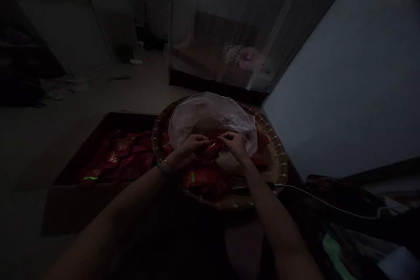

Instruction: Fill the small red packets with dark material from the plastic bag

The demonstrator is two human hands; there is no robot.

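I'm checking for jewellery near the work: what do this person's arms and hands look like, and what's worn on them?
Both forearms are bare, with no sleeves or gloves. The left hand has a greenish bracelet and a thin gold-coloured bangle at the wrist. The right hand shows nothing at the wrist. The dim light hides finer details.

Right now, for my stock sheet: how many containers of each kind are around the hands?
Woven bamboo basket: 1
Cardboard box: 1
Clear plastic bag: 1
Total: 3
The red packets overlap too much to count.
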